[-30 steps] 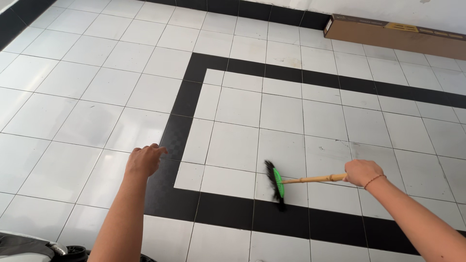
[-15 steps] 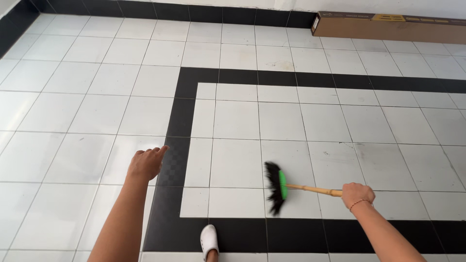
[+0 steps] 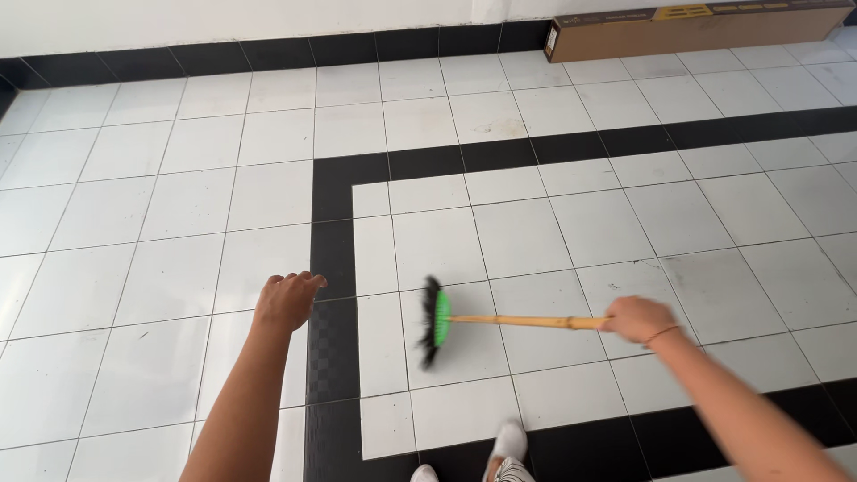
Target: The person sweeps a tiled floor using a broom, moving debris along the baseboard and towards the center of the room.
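My right hand (image 3: 636,319) grips the wooden handle of a broom (image 3: 518,320) whose green head and black bristles (image 3: 434,322) rest on a white floor tile. The handle lies almost level, pointing left from my hand. My left hand (image 3: 287,299) hangs free over the black tile strip, fingers loosely curled and holding nothing, about a tile's width left of the bristles.
The floor is white tile with a black tile border (image 3: 332,268) forming a rectangle. A long brown cardboard box (image 3: 696,25) lies against the far wall at top right. My white shoes (image 3: 509,442) show at the bottom edge.
The broom head has swept left across the white tiles toward the black strip. The view has shifted, and my feet have stepped forward into the frame.
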